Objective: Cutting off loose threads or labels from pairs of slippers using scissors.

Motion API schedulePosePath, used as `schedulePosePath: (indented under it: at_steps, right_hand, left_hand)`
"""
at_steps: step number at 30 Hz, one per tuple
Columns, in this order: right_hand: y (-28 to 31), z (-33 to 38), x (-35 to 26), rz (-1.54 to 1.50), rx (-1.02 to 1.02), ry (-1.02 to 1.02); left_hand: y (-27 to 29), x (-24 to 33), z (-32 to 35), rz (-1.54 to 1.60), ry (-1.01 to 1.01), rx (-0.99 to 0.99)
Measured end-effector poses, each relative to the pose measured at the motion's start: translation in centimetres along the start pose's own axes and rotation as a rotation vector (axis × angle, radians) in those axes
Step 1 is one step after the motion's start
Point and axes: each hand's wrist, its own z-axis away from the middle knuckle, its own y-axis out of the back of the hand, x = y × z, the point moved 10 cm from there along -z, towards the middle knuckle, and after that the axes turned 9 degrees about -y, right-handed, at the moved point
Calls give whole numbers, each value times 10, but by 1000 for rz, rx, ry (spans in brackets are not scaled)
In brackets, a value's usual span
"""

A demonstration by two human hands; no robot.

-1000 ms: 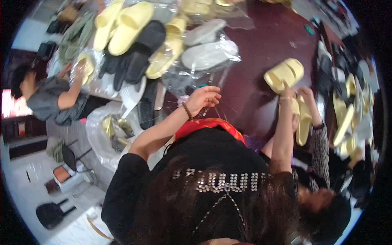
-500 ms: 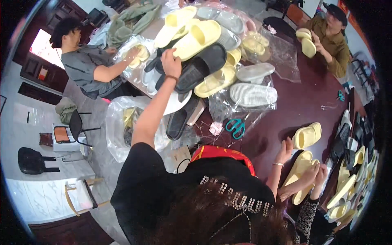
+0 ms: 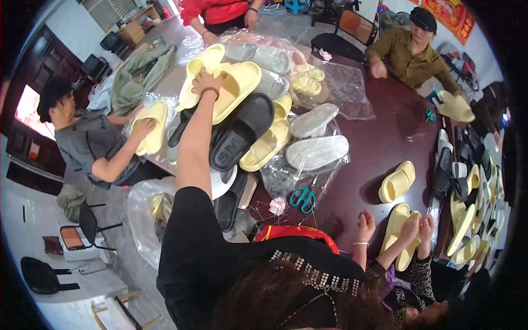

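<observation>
My left hand [image 3: 209,83], with a dark bracelet at its wrist, lies with spread fingers on the pair of yellow slippers [image 3: 242,82] atop the pile. Under them sits a black slipper [image 3: 242,132]. Above the table's near edge, my right hand [image 3: 366,228], with a pale bangle, has its fingers bent inward; whether anything is in them I cannot make out. Closest to it are a yellow slipper [image 3: 397,181] resting on the table and a yellow pair [image 3: 393,228] that a co-worker's hands [image 3: 410,228] touch.
White ribbed slippers [image 3: 317,153] lie on clear plastic mid-table. Teal scissors [image 3: 302,199] sit beside a pink flower [image 3: 278,206]. At left, a person in grey holds a yellow slipper [image 3: 151,126]. Many slippers [image 3: 462,209] cover the right side. A person in red [image 3: 220,11] stands at the far edge.
The view has shifted. My left hand moved from the slipper's edge onto the yellow pair; my right hand drew nearer and its fingers bent. The person at far right lowered the yellow slippers.
</observation>
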Motion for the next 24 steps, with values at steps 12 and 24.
schedulePosePath:
  at_steps: [12,24]
  right_hand:
    - [-31,34,-40,13,-53,-122]
    - [-42,48,-103,-376,-238,16]
  left_hand:
    - [54,83,57,473,-587,361]
    - [-85,270,437,819,-729,-501]
